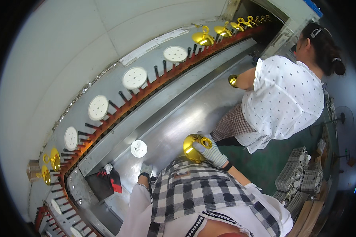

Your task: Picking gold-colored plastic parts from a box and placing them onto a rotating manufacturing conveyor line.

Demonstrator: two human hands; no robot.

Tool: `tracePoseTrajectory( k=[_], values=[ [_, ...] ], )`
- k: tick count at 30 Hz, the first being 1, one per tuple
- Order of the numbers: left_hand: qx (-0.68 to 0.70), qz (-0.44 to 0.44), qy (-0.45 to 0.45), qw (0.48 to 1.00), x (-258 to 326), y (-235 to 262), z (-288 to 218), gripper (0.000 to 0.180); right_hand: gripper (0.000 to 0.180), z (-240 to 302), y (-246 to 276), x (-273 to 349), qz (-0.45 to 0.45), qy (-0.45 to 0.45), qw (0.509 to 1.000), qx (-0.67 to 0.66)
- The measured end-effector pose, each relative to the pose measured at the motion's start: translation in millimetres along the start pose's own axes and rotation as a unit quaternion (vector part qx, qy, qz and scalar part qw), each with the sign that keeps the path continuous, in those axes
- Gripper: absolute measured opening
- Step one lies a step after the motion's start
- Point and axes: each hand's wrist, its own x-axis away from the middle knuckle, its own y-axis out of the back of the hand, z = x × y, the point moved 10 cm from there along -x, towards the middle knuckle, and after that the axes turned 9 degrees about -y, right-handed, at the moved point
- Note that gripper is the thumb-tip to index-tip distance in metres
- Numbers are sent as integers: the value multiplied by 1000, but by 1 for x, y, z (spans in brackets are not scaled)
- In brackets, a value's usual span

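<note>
Gold domed piece [190,150]: at the steel tabletop's [168,127] near edge, ring upward-right
Right hand [213,154]: gloved, fingers grasping the piece
Left hand [146,170]: gloved, by that edge; cannot tell its fingers' state
White disc [139,149]: on the tabletop, near the left hand
Conveyor [144,93]: past the far edge

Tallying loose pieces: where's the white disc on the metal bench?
In the head view, the white disc lies left of centre on the metal bench, beyond the left hand and left of the gold piece in the right hand.
</note>
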Motion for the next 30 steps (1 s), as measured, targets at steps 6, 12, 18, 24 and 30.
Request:
tracePoseTrajectory(
  k=[6, 12, 18, 24, 30],
  values=[
    [11, 18, -5, 1000, -16, -13, 9, 73, 93, 16, 11, 0, -12, -3, 1000, 17],
    [26, -2, -36, 999, -6, -14, -11, 75, 93, 10, 17, -3, -11, 15, 999, 39],
    [-13, -6, 1, 1000, 6, -1, -20, 80, 93, 14, 15, -5, -1, 8, 998, 59],
    [-24, 6, 12, 1000, -1, -5, -14, 83, 89, 13, 13, -3, -6, 9, 999, 47],
    [6, 15, 18, 1000, -15, -13, 14, 84, 90, 15, 4, -4, 7, 21, 998, 54]
  ],
)
